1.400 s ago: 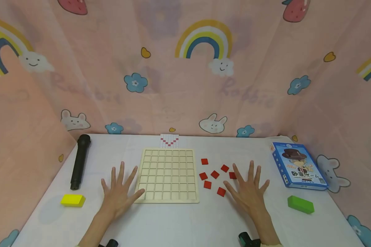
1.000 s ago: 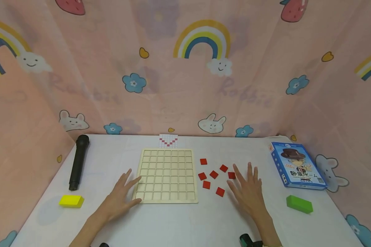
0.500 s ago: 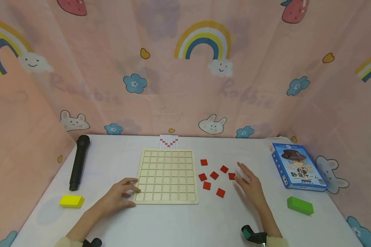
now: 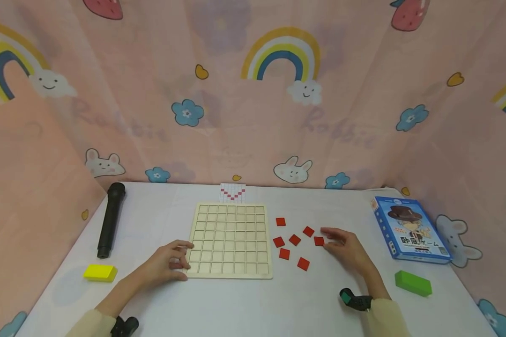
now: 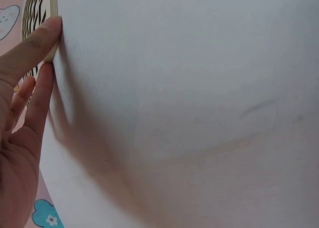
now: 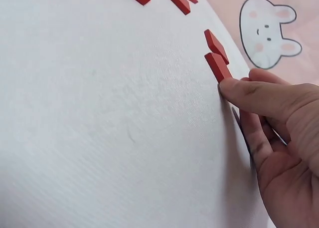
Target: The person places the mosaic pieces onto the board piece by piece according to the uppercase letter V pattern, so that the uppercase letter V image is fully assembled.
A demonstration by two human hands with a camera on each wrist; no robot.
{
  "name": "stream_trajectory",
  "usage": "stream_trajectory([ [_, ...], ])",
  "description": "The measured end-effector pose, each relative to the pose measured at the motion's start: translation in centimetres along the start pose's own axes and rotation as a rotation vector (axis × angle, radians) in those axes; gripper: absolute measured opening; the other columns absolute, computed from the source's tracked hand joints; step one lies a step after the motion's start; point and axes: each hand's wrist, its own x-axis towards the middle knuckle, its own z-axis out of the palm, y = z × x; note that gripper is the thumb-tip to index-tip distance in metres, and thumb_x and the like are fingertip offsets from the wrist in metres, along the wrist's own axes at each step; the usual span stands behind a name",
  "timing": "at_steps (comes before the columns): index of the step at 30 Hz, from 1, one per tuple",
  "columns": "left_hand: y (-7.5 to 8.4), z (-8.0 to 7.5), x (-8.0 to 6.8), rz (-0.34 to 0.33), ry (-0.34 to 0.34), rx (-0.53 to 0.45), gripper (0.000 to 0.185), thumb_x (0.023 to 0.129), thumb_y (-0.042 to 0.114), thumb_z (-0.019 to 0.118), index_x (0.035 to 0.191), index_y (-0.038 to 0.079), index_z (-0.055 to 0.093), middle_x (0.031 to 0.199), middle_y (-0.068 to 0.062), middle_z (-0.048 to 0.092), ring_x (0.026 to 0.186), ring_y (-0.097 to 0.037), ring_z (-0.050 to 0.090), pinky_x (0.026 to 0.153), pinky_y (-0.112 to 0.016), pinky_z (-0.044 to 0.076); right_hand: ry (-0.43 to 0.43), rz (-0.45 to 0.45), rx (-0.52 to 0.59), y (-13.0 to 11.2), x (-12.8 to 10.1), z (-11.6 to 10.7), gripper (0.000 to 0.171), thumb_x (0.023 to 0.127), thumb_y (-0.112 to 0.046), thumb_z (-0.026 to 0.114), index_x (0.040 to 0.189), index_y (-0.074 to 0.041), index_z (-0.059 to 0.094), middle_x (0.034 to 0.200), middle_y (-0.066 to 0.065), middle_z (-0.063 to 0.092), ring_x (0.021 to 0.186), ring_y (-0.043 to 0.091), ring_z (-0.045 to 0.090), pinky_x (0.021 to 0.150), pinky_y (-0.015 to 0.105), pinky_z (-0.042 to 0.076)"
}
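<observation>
A pale gridded board (image 4: 228, 239) lies flat on the white table. My left hand (image 4: 166, 265) is at its front left corner, thumb at the near corner and bent fingers along the left edge. In the left wrist view the thumb and a finger grip the rim of the board (image 5: 54, 3). To the right of the board are several loose red square tiles (image 4: 294, 239). My right hand (image 4: 349, 250) is at the rightmost red tile (image 4: 319, 241). In the right wrist view its thumb touches the end of that tile (image 6: 216, 66); the index finger stands apart from it.
Behind the board is a small card with a red pattern (image 4: 233, 192). A black microphone-like cylinder (image 4: 111, 220) and yellow block (image 4: 100, 273) lie left. A blue game box (image 4: 412, 229) and green block (image 4: 413, 283) are right. A pink printed curtain (image 4: 236, 140) encloses the table.
From spread above the table, my left hand has turned and come down onto the board's left edge. My right hand has drawn its fingers together and lowered to the rightmost red tile.
</observation>
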Motion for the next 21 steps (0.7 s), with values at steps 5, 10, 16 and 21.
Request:
stream_trajectory([
  [5, -0.32, -0.09, 0.13, 0.012, -0.022, -0.009, 0.02, 0.068, 0.007, 0.084, 0.077, 0.013, 0.067, 0.131, -0.019, 0.047, 0.115, -0.041, 0.05, 0.084, -0.02, 0.055, -0.053, -0.012, -0.004, 0.37, 0.46, -0.64, 0.038, 0.089, -0.014, 0.069, 0.126, -0.007, 0.06, 0.126, 0.014, 0.059, 0.117, 0.034, 0.053, 0.095, 0.037, 0.052],
  [10, -0.61, -0.07, 0.26, 0.041, -0.028, 0.024, 0.021, 0.068, 0.011, 0.085, 0.076, 0.017, 0.066, 0.13, -0.016, 0.048, 0.113, -0.038, 0.052, 0.084, -0.021, 0.055, -0.057, -0.003, -0.026, 0.34, 0.7, -0.75, 0.034, 0.088, -0.018, 0.071, 0.119, -0.007, 0.064, 0.119, 0.013, 0.062, 0.113, 0.033, 0.054, 0.093, 0.04, 0.053],
  [16, -0.77, -0.08, 0.36, 0.03, -0.031, 0.002, 0.026, 0.066, 0.009, 0.086, 0.084, 0.013, 0.066, 0.13, -0.016, 0.048, 0.116, -0.041, 0.051, 0.081, -0.019, 0.055, -0.033, 0.002, -0.004, 0.23, 0.4, -0.6, 0.035, 0.086, -0.022, 0.072, 0.117, -0.006, 0.065, 0.116, 0.012, 0.064, 0.107, 0.029, 0.057, 0.087, 0.02, 0.052],
  [21, -0.66, -0.16, 0.28, 0.023, -0.018, -0.016, 0.028, 0.066, 0.008, 0.086, 0.086, 0.011, 0.066, 0.129, -0.017, 0.049, 0.117, -0.042, 0.051, 0.082, -0.018, 0.055, 0.003, -0.003, 0.01, 0.11, 0.02, -0.4, 0.035, 0.088, -0.02, 0.071, 0.119, -0.005, 0.065, 0.116, 0.015, 0.064, 0.104, 0.03, 0.061, 0.082, 0.012, 0.05],
])
